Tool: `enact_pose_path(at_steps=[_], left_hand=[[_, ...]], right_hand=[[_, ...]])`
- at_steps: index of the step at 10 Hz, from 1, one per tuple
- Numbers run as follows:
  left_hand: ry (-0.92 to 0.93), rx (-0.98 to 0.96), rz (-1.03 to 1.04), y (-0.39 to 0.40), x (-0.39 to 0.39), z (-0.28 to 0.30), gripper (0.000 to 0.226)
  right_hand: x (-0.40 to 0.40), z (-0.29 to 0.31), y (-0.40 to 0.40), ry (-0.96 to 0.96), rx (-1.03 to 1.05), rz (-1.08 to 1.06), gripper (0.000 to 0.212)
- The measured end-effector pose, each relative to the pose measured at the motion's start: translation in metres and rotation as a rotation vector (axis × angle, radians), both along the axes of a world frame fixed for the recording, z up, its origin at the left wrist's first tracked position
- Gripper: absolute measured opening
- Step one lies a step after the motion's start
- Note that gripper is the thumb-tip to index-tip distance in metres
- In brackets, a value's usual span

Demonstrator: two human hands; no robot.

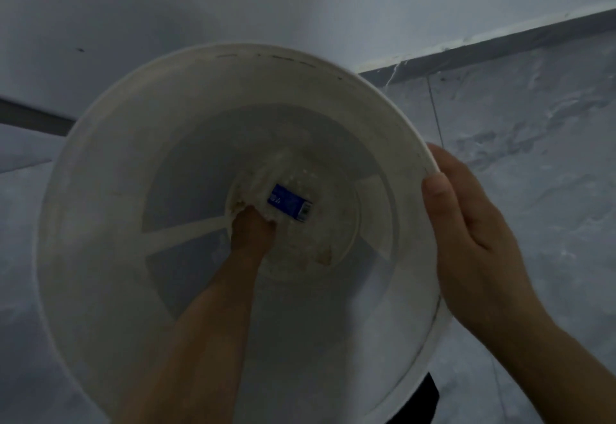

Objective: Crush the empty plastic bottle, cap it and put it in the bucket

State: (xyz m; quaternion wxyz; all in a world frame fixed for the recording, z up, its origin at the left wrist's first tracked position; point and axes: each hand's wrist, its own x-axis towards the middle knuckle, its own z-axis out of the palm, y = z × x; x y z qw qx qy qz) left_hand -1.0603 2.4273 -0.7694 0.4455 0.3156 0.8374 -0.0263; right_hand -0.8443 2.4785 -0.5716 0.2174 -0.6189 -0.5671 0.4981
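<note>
I look straight down into a tall white bucket (pixel 100 190). My left arm reaches deep inside, and my left hand (pixel 253 230) is at the bottom, closed around the crushed clear plastic bottle with a blue label (pixel 289 203). The bottle lies against the bucket floor; its cap end is hidden by my hand. My right hand (pixel 466 233) grips the bucket's rim on the right side, thumb inside the rim and fingers outside.
The bucket stands on a grey tiled floor (pixel 533 156) close to a pale wall (pixel 300 0) with a dark skirting strip (pixel 500 46). Brownish residue marks the bucket's bottom. A dark shape (pixel 423 403) shows under the bucket's near edge.
</note>
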Motion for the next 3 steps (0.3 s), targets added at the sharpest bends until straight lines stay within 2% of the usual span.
enact_pose_path(at_steps=[3], left_hand=[[-0.032,-0.044,-0.057,-0.010,0.003,0.127,0.031]], right_hand=[[-0.004,0.015,0.006,-0.026,-0.105,0.020,0.047]])
